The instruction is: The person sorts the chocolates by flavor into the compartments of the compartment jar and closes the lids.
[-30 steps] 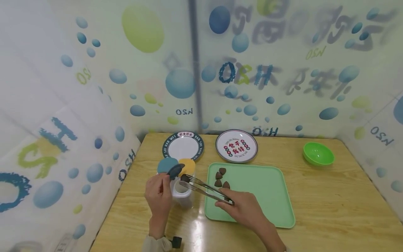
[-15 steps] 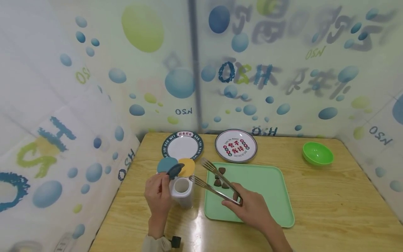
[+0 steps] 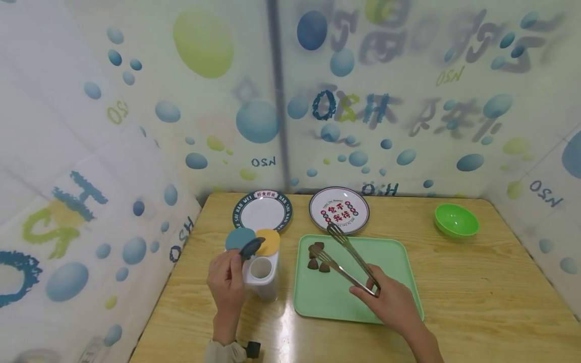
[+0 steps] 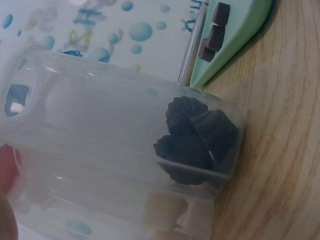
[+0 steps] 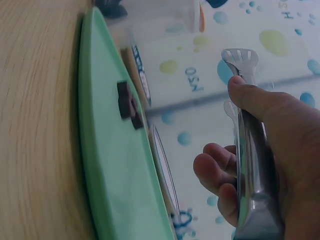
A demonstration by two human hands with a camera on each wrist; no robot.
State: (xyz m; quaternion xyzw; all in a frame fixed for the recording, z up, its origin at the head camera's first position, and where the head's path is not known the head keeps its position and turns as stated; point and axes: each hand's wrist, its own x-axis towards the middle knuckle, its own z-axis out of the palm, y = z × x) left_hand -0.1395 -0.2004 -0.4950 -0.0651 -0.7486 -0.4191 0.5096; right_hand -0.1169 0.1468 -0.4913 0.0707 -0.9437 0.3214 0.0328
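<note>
Bubble-printed walls on three sides of a wooden table. Pale green tray on it; clear container just left. Right hand grips steel tongs, tips spread over tray. Left hand pinches dark lid beside container's uncovered mouth. Dark pieces sit on tray; dark lumps at container's bottom.

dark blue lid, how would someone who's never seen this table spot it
On the wooden table, left of the pale green tray, stands a translucent container. At its top, the left hand holds the dark blue lid by an open round mouth. Unlike the lighter teal lid and yellow lid beside it, it shows nearly edge-on.
</note>
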